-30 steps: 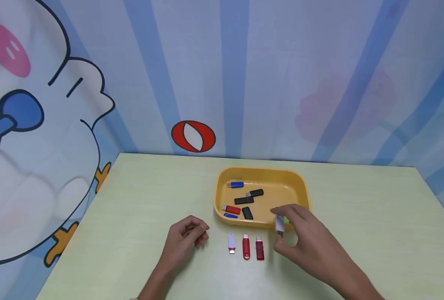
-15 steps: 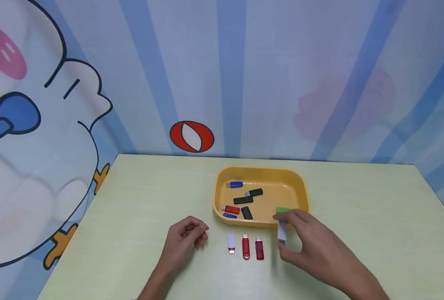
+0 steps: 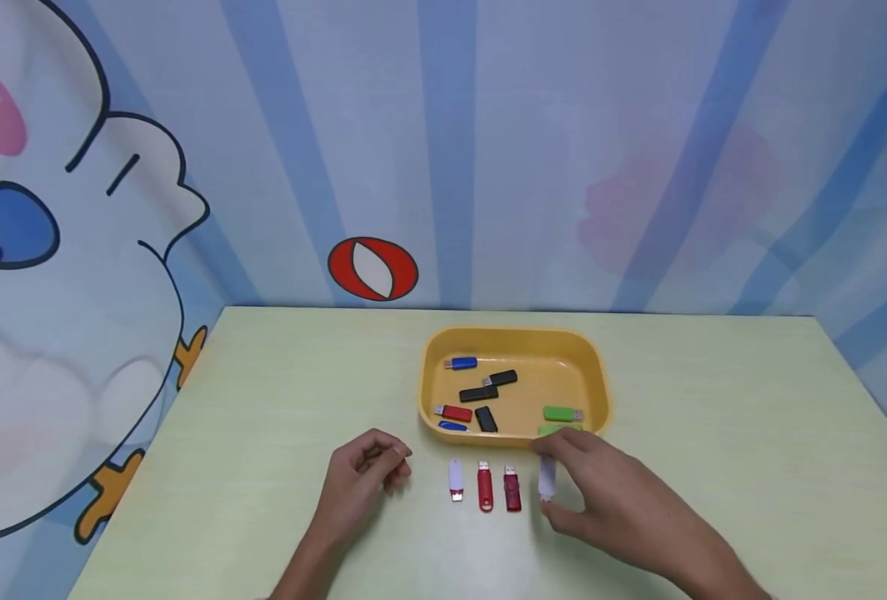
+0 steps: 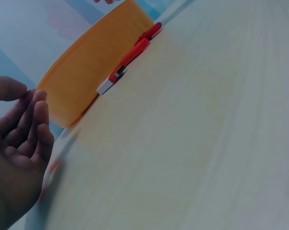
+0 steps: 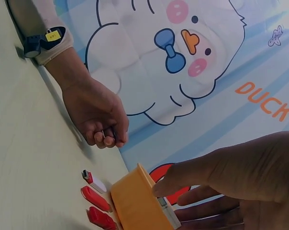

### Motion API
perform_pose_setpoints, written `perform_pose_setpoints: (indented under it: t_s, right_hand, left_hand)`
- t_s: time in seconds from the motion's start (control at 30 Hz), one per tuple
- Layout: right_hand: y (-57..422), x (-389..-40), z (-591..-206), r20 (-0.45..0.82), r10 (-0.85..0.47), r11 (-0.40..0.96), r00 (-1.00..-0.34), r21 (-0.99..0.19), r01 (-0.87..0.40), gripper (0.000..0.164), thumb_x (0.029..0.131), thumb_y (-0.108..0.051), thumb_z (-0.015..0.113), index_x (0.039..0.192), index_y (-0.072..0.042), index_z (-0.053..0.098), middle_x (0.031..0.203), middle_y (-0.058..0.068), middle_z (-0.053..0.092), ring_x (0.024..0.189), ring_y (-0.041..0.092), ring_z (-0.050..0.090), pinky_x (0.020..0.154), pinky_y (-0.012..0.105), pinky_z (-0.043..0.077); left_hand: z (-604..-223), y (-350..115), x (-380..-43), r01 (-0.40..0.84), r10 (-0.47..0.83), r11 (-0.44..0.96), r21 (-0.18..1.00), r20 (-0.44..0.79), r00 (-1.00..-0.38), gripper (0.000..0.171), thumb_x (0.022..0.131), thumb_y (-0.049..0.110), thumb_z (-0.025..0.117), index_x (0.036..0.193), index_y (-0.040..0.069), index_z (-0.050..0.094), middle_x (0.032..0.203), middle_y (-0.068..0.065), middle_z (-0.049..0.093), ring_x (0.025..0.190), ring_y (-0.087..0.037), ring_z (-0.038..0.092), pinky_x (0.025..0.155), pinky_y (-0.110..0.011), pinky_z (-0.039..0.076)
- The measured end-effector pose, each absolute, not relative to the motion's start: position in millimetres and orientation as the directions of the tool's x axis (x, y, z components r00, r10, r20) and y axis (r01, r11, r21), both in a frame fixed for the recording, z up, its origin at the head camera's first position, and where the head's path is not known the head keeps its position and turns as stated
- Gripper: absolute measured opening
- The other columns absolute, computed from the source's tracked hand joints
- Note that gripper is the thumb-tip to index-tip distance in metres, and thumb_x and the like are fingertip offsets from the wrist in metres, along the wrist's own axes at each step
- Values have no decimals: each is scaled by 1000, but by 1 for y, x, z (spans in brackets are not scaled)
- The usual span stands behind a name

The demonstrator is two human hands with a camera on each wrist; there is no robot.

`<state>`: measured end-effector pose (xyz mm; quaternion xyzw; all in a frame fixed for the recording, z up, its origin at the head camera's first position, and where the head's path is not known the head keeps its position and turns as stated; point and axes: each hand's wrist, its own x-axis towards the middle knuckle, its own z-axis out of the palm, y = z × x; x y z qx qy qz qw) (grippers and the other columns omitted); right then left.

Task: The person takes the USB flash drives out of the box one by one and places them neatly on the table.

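My right hand (image 3: 616, 496) pinches a white USB flash drive (image 3: 547, 477) between thumb and fingertips, just in front of the yellow tray (image 3: 544, 379). The drive points toward me, at the right end of a row on the table. That row holds a white-and-red flash drive (image 3: 455, 479), a red one (image 3: 484, 487) and a dark red one (image 3: 512, 490). In the right wrist view the fingers partly hide the held drive. My left hand (image 3: 364, 475) rests on the table left of the row, fingers loosely curled around nothing.
Inside the tray lie a blue flash drive (image 3: 462, 363), several black ones (image 3: 478, 394), a red one (image 3: 454, 413), a small blue one (image 3: 453, 426) and a green one (image 3: 561, 413). Another green drive (image 3: 556, 430) is partly covered by my right hand. A cartoon-printed curtain (image 3: 518, 167) stands behind the table.
My right hand has brought the white flash drive from over the tray's front rim down toward the table beside the row, uncovering green drives. My left hand stays put; the head view shifts slightly.
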<state>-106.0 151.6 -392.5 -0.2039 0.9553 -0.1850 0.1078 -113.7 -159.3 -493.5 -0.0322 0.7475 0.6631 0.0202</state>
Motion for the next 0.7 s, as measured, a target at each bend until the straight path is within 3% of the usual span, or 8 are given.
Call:
perform_pose_setpoints:
  t_s: [0.7]
  right_hand:
    - [140,-119,-420,-228,-422,864,-877,-393,-314,61,76,-23,97,131,-14,70,127,2,72,106,18,66,98,45,61]
  left_hand:
    - [-491,-162,-111,-50,-14,101,994,-48,-999,10,102,4,64,98,-1,72,80,-11,72,67,-15,63,62,-26,55]
